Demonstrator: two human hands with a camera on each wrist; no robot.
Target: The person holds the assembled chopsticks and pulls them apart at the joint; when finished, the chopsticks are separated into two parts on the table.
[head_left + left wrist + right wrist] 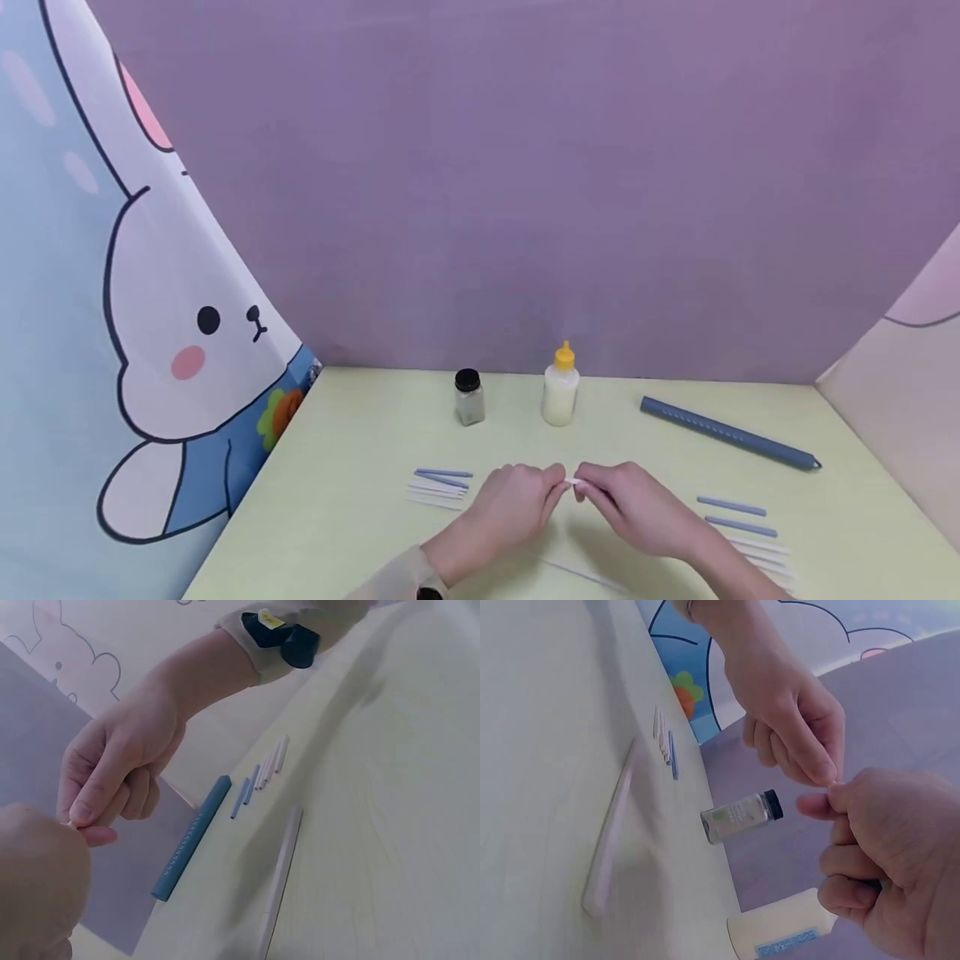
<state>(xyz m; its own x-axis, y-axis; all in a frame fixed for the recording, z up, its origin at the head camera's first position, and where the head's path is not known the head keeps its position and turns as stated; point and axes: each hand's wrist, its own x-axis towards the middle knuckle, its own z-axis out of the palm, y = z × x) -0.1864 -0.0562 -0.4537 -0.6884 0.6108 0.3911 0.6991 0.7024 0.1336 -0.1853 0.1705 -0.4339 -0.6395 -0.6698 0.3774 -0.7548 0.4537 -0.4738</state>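
My left hand (513, 504) and right hand (637, 510) meet above the table, fingertips almost together. Between them a short bit of a thin white stick (572, 481) shows, pinched by thumb and fingers of both hands; the rest of it is hidden inside the grips. In the right wrist view, the left hand (787, 705) comes from above toward the near right hand (900, 855), other fingers curled. Below the hands, a longer white stick (581, 573) lies on the table, seen large in the left wrist view as a pale flat-sided stick (281, 877).
Blue and white sticks lie in a left group (442, 473) and a right group (738, 525). Farther back stand a small black-capped jar (470, 404) and a yellow-tipped glue bottle (560, 396). A dark blue rod (727, 432) lies at the right. Purple cloth (525, 192) hangs behind.
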